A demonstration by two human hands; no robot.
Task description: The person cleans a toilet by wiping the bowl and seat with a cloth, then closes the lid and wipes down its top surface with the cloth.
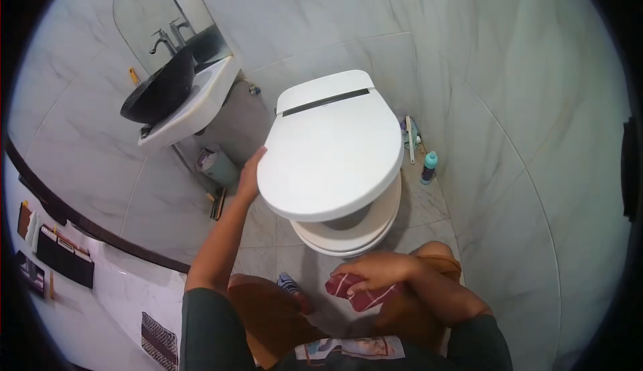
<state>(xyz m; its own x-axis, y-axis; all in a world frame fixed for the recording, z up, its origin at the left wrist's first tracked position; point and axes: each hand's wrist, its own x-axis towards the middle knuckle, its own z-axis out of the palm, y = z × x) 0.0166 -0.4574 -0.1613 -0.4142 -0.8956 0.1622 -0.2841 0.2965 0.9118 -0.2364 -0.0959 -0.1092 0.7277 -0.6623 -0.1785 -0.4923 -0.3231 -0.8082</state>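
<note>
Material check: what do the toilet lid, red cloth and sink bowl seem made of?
Toilet lid: probably hard plastic, smooth, given its even white surface and rounded edge. Red cloth: fabric, matte; it bunches softly in the right hand. Sink bowl: dark, slightly mottled, possibly stone or ceramic; I can't tell which.

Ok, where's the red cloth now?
The red, white-lined cloth is in the right hand, low and slightly right of centre in the head view, just below the toilet seat.

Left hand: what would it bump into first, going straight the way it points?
Probably the white toilet lid: the left hand is right at its edge, though actual contact is hard to judge.
</note>
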